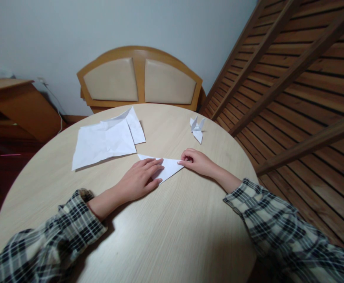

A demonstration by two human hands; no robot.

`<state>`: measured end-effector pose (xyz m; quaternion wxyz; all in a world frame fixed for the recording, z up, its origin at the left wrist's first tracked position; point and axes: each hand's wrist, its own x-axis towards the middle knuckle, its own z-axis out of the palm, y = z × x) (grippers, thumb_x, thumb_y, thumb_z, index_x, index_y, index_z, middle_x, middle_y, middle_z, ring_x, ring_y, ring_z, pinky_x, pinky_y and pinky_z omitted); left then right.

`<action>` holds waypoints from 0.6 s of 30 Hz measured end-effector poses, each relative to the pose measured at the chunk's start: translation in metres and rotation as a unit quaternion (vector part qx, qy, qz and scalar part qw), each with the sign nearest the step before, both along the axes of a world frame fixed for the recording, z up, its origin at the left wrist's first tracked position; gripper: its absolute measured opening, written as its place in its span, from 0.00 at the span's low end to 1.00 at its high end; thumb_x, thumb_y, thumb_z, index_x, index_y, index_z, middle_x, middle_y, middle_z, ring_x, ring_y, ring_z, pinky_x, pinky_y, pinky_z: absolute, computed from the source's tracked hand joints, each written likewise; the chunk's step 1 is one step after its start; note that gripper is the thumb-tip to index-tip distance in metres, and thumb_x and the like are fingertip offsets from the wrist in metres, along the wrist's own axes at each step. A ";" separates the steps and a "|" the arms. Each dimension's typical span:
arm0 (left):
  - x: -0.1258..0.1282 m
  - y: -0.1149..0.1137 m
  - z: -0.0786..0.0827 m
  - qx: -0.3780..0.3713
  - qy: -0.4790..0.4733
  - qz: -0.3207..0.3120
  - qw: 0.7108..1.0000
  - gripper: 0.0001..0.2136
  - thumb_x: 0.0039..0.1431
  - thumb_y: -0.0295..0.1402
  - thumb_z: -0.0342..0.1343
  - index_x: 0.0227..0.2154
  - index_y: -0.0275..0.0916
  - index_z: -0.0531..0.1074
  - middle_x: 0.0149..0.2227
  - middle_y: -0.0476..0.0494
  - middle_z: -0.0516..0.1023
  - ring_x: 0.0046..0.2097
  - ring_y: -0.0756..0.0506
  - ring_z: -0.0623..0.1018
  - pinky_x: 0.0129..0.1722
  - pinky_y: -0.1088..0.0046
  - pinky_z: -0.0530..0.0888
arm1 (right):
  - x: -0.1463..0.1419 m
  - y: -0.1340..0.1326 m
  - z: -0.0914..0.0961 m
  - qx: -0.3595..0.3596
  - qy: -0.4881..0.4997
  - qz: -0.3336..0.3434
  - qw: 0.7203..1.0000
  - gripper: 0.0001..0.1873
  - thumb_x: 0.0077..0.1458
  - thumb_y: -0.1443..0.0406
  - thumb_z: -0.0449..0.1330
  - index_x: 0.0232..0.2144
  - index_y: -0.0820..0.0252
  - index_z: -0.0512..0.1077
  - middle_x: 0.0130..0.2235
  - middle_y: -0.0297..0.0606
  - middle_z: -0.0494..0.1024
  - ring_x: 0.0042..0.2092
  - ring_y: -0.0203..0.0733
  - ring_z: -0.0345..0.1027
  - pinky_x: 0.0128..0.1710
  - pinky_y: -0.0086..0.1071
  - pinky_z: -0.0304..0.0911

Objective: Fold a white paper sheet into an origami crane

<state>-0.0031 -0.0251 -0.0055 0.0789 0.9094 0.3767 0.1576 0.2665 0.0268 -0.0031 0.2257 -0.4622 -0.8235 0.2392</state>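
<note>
A white sheet folded into a triangle [169, 166] lies on the round wooden table [172, 232]. My left hand [141, 179] rests flat on the triangle's left part, fingers stretched out and together. My right hand [196, 162] has its fingers curled, and its fingertips press on the triangle's right corner. Both arms wear plaid sleeves.
A loose pile of white paper sheets [105, 139] lies at the table's back left. A small folded paper crane [197, 129] stands at the back right. A wooden chair with beige pads [139, 78] is behind the table. Slatted wooden panels [293, 90] lean at the right.
</note>
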 end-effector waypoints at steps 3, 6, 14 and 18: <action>0.000 -0.001 0.001 -0.005 0.006 0.003 1.000 0.17 0.66 0.40 0.50 0.54 0.41 0.69 0.62 0.41 0.69 0.62 0.36 0.66 0.61 0.51 0.64 | -0.001 0.000 0.000 0.004 -0.012 -0.007 1.000 0.11 0.56 0.59 0.63 0.27 0.59 0.70 0.32 0.35 0.70 0.33 0.37 0.63 0.33 0.31 0.57; 0.001 -0.001 0.002 -0.005 0.014 0.003 1.000 0.17 0.66 0.39 0.50 0.54 0.40 0.68 0.62 0.40 0.69 0.62 0.36 0.66 0.61 0.51 0.64 | -0.001 0.000 -0.001 0.005 -0.017 -0.006 1.000 0.10 0.56 0.61 0.64 0.27 0.59 0.70 0.32 0.35 0.69 0.33 0.37 0.63 0.33 0.31 0.57; 0.000 0.000 0.000 -0.004 0.014 -0.010 1.000 0.18 0.67 0.39 0.48 0.57 0.43 0.67 0.64 0.42 0.66 0.62 0.35 0.65 0.61 0.50 0.63 | -0.001 0.000 -0.002 0.013 -0.018 -0.003 1.000 0.10 0.55 0.61 0.65 0.27 0.59 0.70 0.31 0.34 0.69 0.33 0.37 0.63 0.33 0.30 0.57; 0.000 0.000 0.001 0.000 0.028 -0.011 1.000 0.19 0.67 0.40 0.47 0.58 0.44 0.67 0.64 0.44 0.67 0.62 0.34 0.65 0.60 0.50 0.63 | -0.001 0.000 -0.002 0.012 -0.015 -0.004 1.000 0.08 0.55 0.62 0.64 0.29 0.59 0.71 0.32 0.34 0.70 0.33 0.37 0.64 0.34 0.30 0.57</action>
